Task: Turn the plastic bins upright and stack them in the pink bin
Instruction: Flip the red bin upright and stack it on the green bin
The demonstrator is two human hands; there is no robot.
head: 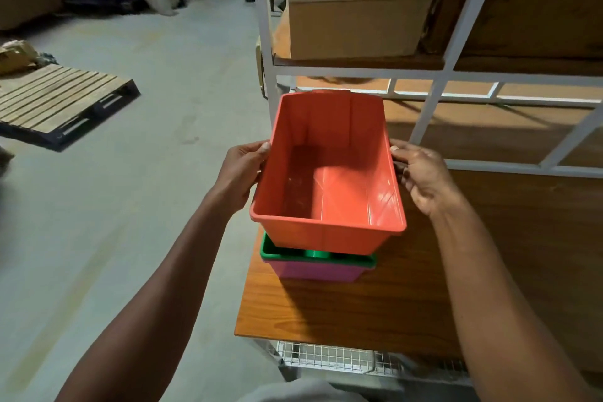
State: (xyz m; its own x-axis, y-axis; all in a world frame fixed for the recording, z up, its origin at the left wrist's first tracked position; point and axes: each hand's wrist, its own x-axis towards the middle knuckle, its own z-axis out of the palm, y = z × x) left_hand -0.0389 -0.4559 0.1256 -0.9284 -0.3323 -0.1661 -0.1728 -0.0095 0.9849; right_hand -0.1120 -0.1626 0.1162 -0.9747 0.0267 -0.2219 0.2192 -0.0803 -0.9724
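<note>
Two hands carry one bin: our left hand [239, 173] and right hand [424, 176] each clasp a long rim of the orange bin [326, 173], thumbs on top. We judge it light, stiff and smooth-walled, best held by the rim lips. It is upright, empty, and hangs just above the green bin [270, 250], nested in the pink bin [313, 271] on the table [326, 310].

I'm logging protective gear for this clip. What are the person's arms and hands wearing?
Nothing visible: the left hand and right hand are bare, with no gloves, rings or watch in view. Both forearms are uncovered, with no sleeves as far as the frame shows.
</note>
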